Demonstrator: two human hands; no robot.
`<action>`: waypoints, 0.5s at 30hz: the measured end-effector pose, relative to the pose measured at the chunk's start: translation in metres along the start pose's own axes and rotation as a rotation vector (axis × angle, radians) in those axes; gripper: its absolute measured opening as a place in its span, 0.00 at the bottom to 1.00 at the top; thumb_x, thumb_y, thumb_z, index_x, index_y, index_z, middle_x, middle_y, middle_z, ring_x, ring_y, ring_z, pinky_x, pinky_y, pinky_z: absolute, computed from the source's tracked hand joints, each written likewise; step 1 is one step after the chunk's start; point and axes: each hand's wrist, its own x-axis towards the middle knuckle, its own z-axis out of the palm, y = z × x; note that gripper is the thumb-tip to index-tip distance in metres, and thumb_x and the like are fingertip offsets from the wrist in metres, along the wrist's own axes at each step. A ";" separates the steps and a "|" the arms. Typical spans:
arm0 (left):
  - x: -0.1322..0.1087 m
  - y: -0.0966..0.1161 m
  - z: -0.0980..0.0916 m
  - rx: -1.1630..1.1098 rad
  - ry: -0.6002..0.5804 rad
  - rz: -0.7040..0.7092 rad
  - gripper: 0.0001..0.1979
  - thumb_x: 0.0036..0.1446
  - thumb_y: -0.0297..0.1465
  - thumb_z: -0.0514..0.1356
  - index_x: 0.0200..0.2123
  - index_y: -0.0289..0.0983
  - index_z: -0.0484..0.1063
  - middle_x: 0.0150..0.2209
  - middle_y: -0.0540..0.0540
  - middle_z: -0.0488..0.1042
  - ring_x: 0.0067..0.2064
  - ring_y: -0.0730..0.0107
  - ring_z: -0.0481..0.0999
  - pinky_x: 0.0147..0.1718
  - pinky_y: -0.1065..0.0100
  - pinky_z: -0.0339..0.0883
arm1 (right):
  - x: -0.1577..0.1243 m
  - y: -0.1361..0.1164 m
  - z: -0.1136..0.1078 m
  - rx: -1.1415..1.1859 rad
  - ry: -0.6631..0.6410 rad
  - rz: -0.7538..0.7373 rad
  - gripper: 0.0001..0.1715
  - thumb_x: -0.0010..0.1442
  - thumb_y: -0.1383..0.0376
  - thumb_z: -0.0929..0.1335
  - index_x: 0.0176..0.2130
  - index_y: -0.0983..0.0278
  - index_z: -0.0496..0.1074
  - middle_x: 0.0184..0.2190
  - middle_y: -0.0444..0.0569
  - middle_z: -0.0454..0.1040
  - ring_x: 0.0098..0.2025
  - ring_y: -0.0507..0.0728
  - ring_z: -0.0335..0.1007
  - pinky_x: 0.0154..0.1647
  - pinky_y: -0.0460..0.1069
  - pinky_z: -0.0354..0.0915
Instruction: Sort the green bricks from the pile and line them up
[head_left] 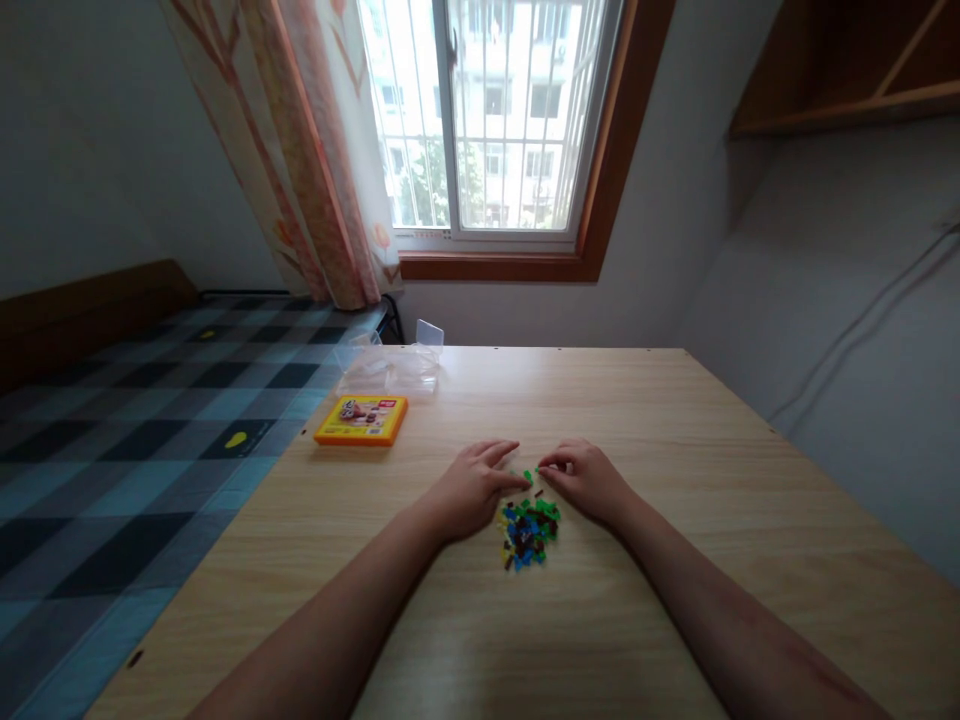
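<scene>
Green toy bricks (528,477) are being flanked by parted fingers of the left hand (477,488) and bunched fingers of the right hand (586,480), whose grip cannot be told.

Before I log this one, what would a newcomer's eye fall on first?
Probably the bright window at the top middle, glaring against the dim room. Next, the colorful pile of small pieces on the wooden table, with the left hand and right hand close by. The yellow box stands out further left.
</scene>
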 end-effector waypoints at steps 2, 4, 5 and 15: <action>0.000 -0.001 0.000 0.002 -0.007 0.005 0.24 0.57 0.21 0.59 0.50 0.52 0.80 0.66 0.43 0.66 0.65 0.49 0.66 0.62 0.44 0.62 | 0.000 0.002 0.001 -0.018 -0.037 -0.011 0.05 0.61 0.65 0.72 0.34 0.61 0.82 0.29 0.48 0.77 0.35 0.56 0.69 0.40 0.50 0.60; -0.001 -0.003 -0.002 0.000 0.007 0.001 0.24 0.54 0.19 0.60 0.48 0.50 0.81 0.66 0.44 0.66 0.65 0.50 0.65 0.62 0.45 0.61 | 0.000 0.003 0.002 -0.040 -0.051 -0.020 0.06 0.62 0.65 0.72 0.35 0.61 0.82 0.30 0.48 0.78 0.36 0.56 0.70 0.41 0.50 0.60; -0.001 -0.004 -0.002 -0.002 0.018 -0.001 0.24 0.53 0.19 0.60 0.47 0.49 0.82 0.65 0.45 0.66 0.65 0.51 0.66 0.63 0.46 0.61 | 0.000 0.003 0.003 -0.049 -0.050 -0.025 0.07 0.62 0.64 0.71 0.35 0.61 0.82 0.30 0.48 0.78 0.36 0.56 0.70 0.41 0.50 0.60; -0.003 0.001 -0.006 -0.002 0.085 0.027 0.20 0.53 0.19 0.61 0.43 0.47 0.82 0.62 0.45 0.69 0.63 0.54 0.67 0.62 0.49 0.63 | -0.006 -0.008 -0.007 0.051 0.017 -0.114 0.11 0.64 0.67 0.68 0.36 0.63 0.82 0.31 0.50 0.76 0.37 0.56 0.69 0.41 0.51 0.61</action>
